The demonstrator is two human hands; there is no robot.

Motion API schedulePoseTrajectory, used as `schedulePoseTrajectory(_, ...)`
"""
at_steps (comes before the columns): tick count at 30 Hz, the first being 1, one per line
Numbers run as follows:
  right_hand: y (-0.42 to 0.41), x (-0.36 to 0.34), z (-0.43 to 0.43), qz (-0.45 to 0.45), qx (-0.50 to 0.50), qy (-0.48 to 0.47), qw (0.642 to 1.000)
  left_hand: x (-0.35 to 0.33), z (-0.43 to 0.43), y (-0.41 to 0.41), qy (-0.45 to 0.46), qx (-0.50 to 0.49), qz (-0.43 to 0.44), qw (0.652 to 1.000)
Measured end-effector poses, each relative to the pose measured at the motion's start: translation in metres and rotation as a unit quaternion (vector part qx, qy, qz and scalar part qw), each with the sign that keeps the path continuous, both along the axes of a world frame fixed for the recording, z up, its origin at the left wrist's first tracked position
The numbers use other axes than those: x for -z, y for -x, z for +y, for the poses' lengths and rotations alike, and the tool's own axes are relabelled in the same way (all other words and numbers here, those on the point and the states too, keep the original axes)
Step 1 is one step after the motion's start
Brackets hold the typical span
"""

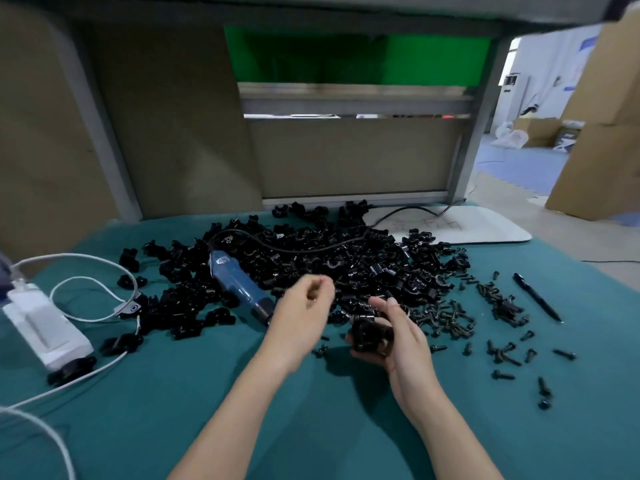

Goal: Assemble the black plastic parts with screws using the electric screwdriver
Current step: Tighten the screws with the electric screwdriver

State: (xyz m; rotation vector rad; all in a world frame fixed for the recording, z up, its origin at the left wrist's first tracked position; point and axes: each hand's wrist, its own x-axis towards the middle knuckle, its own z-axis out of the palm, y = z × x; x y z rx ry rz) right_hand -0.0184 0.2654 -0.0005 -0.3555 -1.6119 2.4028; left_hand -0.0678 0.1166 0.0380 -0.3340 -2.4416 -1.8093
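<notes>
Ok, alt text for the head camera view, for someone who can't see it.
A person's right hand holds a black plastic part over a green cloth table; the left hand, blurred, fingers curled, is beside it. Behind lie a pile of black parts, a blue electric screwdriver on it, and loose screws to the right.

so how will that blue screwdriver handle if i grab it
Probably fairly heavy for its size: the screwdriver has a thick body. Its cord lies across the parts pile, so lifting may drag some. Its rounded barrel could roll.
</notes>
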Motion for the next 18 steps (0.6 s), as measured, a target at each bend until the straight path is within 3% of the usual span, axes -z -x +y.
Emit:
schedulePoseTrajectory(5,-0.026,0.008,0.011,-0.020,0.027,-0.028,0.999,0.023,0.018,-0.046,0.175,0.134,0.041,0.974)
schedulePoseTrajectory(8,-0.058,0.010,0.025,-0.026,0.035,-0.046,0.998,0.016,0.029,-0.064,0.221,0.173,0.093,0.955)
schedulePoseTrajectory(11,-0.096,0.005,0.049,-0.010,0.059,-0.064,0.996,0.009,0.056,-0.086,0.223,0.212,0.112,0.945)
schedulePoseTrajectory(18,-0.200,-0.019,0.140,0.003,0.190,-0.115,0.975,-0.002,0.173,-0.156,0.121,0.350,0.118,0.922)
